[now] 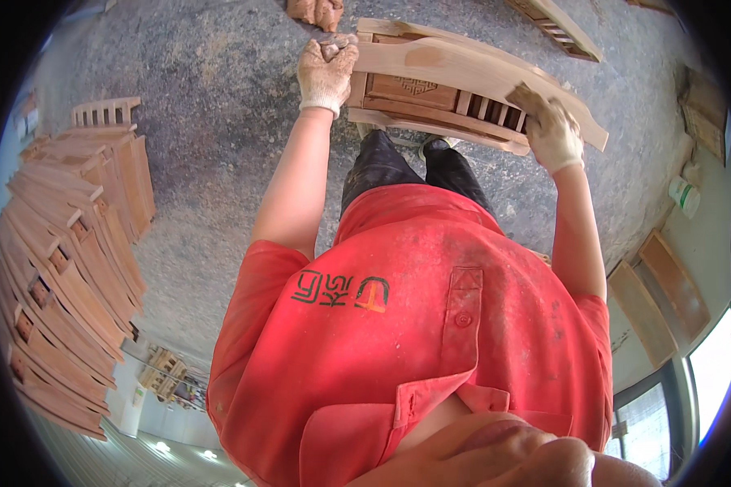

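Observation:
A carved wooden furniture panel (430, 57) lies across in front of my legs, with a curved top rail, a patterned inset and short slats. My left hand (326, 77), in a dusty knit glove, is closed at the panel's left end; its fingertips are partly hidden. At the panel's right part my right hand (558, 136), also gloved, holds a flat brown piece, apparently sandpaper (528, 98), against the curved rail. Just beyond my left hand sits a crumpled orange-brown lump (315, 11) whose kind I cannot make out.
Stacked curved wooden parts (65, 268) fill the left side. Another slatted wooden piece (556, 28) lies at the far right on the stained grey floor (211, 105). Boards (643, 312) lean by the right wall, near a white container (684, 196).

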{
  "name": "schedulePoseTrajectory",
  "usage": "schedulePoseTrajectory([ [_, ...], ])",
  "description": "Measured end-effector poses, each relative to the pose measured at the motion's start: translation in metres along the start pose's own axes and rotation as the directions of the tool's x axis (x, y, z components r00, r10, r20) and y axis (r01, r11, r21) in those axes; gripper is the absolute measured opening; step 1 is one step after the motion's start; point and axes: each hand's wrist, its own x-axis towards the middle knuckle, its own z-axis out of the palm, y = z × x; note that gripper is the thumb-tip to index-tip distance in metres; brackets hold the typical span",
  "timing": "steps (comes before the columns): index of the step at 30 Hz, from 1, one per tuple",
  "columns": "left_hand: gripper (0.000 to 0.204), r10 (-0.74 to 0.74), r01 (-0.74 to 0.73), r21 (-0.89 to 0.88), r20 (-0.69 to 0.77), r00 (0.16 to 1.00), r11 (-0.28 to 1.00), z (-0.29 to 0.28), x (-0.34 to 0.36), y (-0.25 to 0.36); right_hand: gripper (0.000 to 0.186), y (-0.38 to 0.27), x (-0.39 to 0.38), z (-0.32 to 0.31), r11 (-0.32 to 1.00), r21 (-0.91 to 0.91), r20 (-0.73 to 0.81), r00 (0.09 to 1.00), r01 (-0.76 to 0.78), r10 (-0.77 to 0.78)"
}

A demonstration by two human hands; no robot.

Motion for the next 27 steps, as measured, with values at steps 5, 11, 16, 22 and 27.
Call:
schedulePoseTrajectory([
  [5, 0.016, 0.078, -0.084, 0.13, 0.048, 0.996, 0.988, 0.021, -0.004, 0.018, 0.039, 0.052, -0.076, 0.023, 0.958, 0.155, -0.012, 0.969, -0.242, 0.247],
  [11, 0.017, -0.171, 0.142, 0.13, 0.257, 0.951, 0.981, 0.093, -0.026, 0.019, 0.042, 0.065, -0.129, 0.045, 0.821, 0.063, 0.16, 0.818, -0.567, 0.553],
  [16, 0.02, -0.308, 0.246, 0.195, 0.431, 0.848, 0.949, 0.17, -0.053, -0.003, 0.043, 0.095, -0.17, 0.064, 0.769, 0.211, 0.041, 0.791, -0.604, 0.61],
  [22, 0.023, -0.52, 0.342, 0.414, 0.473, 0.711, 0.844, 0.247, -0.075, -0.023, 0.044, 0.155, -0.2, 0.085, 0.736, 0.396, -0.125, 0.762, -0.549, 0.635],
  [27, 0.022, -0.514, 0.329, 0.416, 0.492, 0.702, 0.848, 0.278, -0.071, -0.069, 0.045, 0.222, -0.194, 0.118, 0.468, 0.829, -0.09, 0.754, -0.305, 0.65],
])
